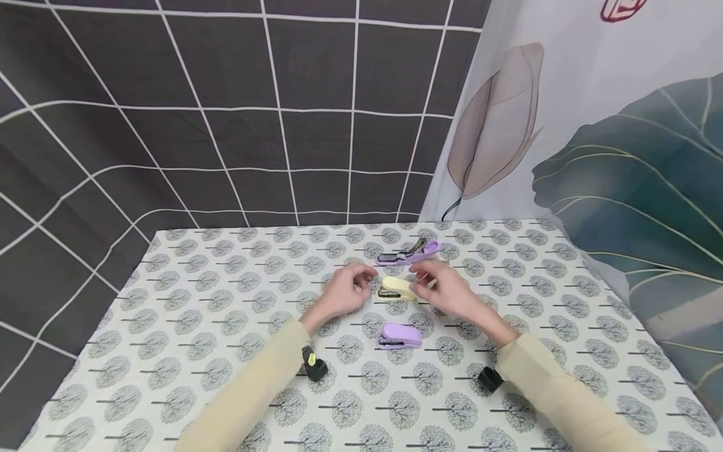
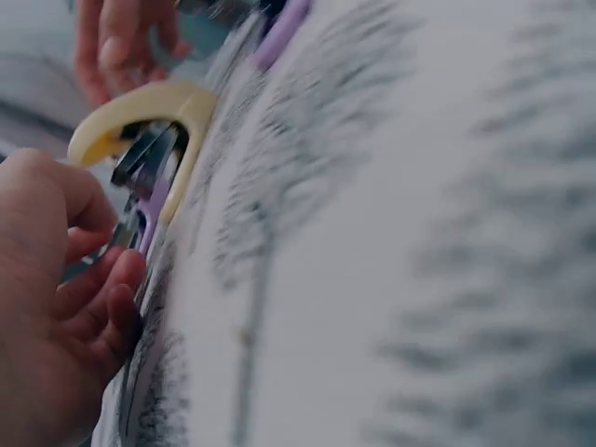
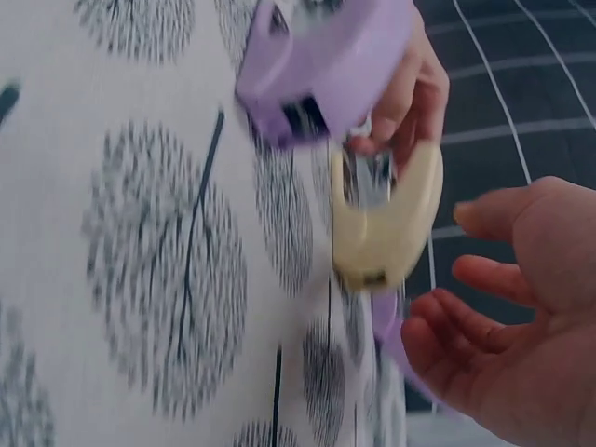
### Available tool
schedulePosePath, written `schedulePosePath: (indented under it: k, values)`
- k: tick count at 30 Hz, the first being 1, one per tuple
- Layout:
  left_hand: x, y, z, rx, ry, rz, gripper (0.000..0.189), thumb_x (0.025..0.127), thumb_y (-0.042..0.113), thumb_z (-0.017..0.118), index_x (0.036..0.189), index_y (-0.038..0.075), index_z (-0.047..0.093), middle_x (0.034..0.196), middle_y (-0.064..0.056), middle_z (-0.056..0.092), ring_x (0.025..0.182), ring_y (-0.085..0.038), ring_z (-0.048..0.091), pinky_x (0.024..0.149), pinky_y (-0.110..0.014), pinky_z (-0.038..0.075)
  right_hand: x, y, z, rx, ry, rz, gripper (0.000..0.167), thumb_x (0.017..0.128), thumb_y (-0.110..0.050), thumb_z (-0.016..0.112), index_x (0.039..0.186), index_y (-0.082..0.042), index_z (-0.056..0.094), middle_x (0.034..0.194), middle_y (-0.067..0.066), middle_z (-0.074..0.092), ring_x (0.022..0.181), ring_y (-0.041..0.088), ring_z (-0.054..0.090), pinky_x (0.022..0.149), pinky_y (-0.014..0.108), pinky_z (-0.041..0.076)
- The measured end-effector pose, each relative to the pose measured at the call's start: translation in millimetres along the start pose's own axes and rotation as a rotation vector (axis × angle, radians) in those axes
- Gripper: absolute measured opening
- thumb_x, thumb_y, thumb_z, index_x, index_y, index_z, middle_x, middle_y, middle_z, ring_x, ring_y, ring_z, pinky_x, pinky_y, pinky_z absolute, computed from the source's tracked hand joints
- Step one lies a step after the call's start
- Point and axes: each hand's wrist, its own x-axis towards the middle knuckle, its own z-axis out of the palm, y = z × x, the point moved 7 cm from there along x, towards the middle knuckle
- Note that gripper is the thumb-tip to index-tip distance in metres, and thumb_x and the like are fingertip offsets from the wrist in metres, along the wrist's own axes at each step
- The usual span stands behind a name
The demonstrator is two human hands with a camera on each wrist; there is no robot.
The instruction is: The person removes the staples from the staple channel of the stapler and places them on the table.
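A pale yellow stapler [image 1: 397, 288] lies on the patterned cloth between the two hands, its jaw end toward the left. My left hand [image 1: 346, 290] hovers just off that end with loosely bent fingers and nothing in its grasp. At the other end, my right hand [image 1: 445, 289] is held with fingers spread and bent; in the right wrist view a gap shows between its thumb and the yellow stapler [image 3: 386, 223]. Behind lies a purple stapler [image 1: 409, 253] with its metal magazine swung up. A second purple stapler [image 1: 400, 336], folded down, sits nearer the person.
White cloth with a grey tree print [image 1: 226, 376] covers the table. A dark curtain with white grid lines [image 1: 226, 125] hangs along the back and left. On the right is a pale leaf-print curtain [image 1: 593, 125]. Black straps with small devices [image 1: 315, 367] are on the wrists.
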Motion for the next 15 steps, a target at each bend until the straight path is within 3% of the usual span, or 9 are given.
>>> schedulePosePath:
  k: [4, 15]
  values:
    - [-8.7, 8.2, 8.8, 0.038, -0.049, 0.038, 0.041, 0.08, 0.0, 0.074, 0.12, 0.003, 0.065, 0.106, -0.006, 0.065, 0.084, -0.012, 0.059, 0.079, -0.029, 0.05, 5.3, -14.1, 12.2, -0.077, -0.044, -0.026, 0.044, 0.085, -0.008, 0.077, 0.124, 0.005, 0.061, 0.118, 0.022, 0.06, 0.098, 0.034, 0.062, 0.083, 0.048, 0.054]
    - [-9.4, 11.7, 18.4, 0.127, -0.019, 0.063, 0.04, 0.077, 0.008, 0.084, 0.115, 0.004, 0.07, 0.096, -0.001, 0.064, 0.076, -0.011, 0.056, 0.073, -0.027, 0.047, 16.0, -23.6, 24.2, -0.082, -0.075, -0.058, 0.035, 0.084, -0.002, 0.076, 0.118, -0.001, 0.067, 0.109, 0.014, 0.064, 0.088, 0.025, 0.06, 0.076, 0.041, 0.053]
